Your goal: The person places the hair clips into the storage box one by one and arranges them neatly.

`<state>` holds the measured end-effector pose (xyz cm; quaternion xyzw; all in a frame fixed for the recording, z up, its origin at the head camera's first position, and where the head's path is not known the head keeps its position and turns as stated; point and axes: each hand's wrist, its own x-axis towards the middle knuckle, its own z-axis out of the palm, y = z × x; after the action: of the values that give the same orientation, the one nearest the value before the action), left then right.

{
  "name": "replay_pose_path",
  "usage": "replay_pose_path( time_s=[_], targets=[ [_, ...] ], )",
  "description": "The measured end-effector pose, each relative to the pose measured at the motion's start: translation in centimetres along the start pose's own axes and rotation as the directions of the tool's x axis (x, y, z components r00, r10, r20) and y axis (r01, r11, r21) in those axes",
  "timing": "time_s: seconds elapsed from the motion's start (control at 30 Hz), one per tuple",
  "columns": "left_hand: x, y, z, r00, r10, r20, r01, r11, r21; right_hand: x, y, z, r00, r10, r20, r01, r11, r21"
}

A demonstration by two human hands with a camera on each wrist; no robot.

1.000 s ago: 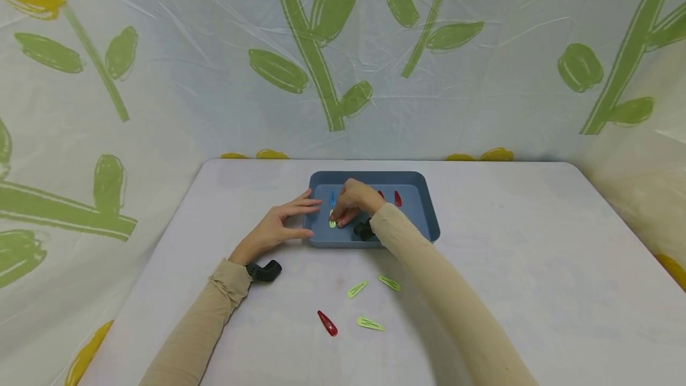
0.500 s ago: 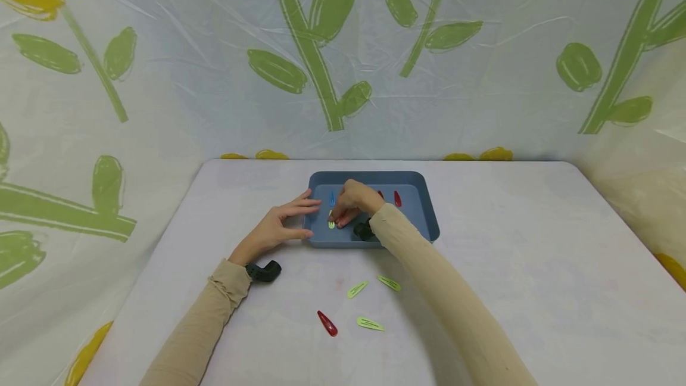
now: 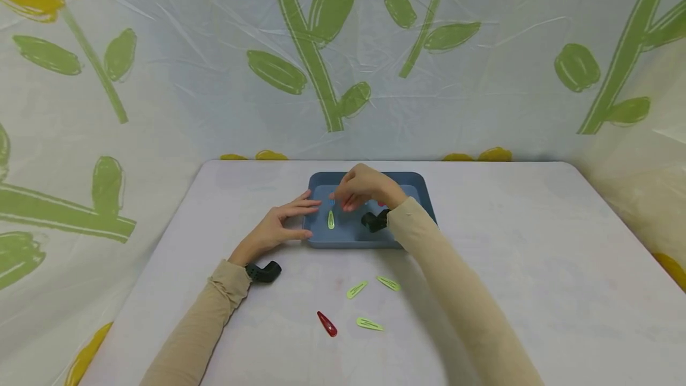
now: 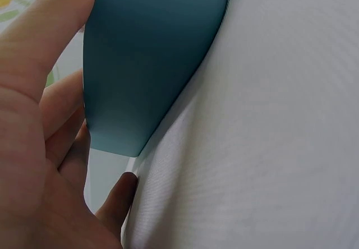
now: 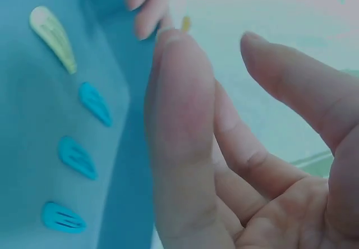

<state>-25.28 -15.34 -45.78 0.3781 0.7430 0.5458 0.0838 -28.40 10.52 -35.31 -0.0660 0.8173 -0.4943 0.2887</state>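
Note:
My left hand (image 3: 276, 228) rests at the left end of a blue-grey tray (image 3: 354, 245), its fingers extended over the rim. In the left wrist view, the fingers touch the tray wall (image 4: 151, 52). A light green snap hair clip (image 3: 330, 220) lies inside, near the tray's left side. My right hand (image 3: 367, 186) hovers over the tray's far half, thumb and index finger apart, with nothing between them. The right wrist view has several blue hair clips (image 5: 77, 157) in a row beside the green one. A red clip (image 3: 381, 203) is mostly hidden by the right hand.
On the white table (image 3: 509, 267) in front of the tray lie a red hair clip (image 3: 327, 324) and three light green hair clips (image 3: 370, 324). A flower-printed sheet (image 3: 214, 76) hangs behind the table.
My right hand has come off the green clip in the tray and moved up and to the right, leaving the clip in full view. The left hand has stayed in place.

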Motion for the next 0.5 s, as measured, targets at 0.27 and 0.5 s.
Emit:
replay_pose_path(
  time_s=[0.27,0.5],
  targets=[
    [-0.2,2.0,0.0,0.999,-0.033,0.005,0.033,0.999,-0.015,-3.1,-1.0,-0.9,0.995,-0.100,-0.029,0.098,0.993,-0.068],
    [-0.2,2.1,0.1,0.999,-0.033,0.001,0.033,0.999,-0.014,-6.3,-1.0,-1.0,0.966,-0.255,-0.043,0.247,0.959,-0.138]
  ],
)
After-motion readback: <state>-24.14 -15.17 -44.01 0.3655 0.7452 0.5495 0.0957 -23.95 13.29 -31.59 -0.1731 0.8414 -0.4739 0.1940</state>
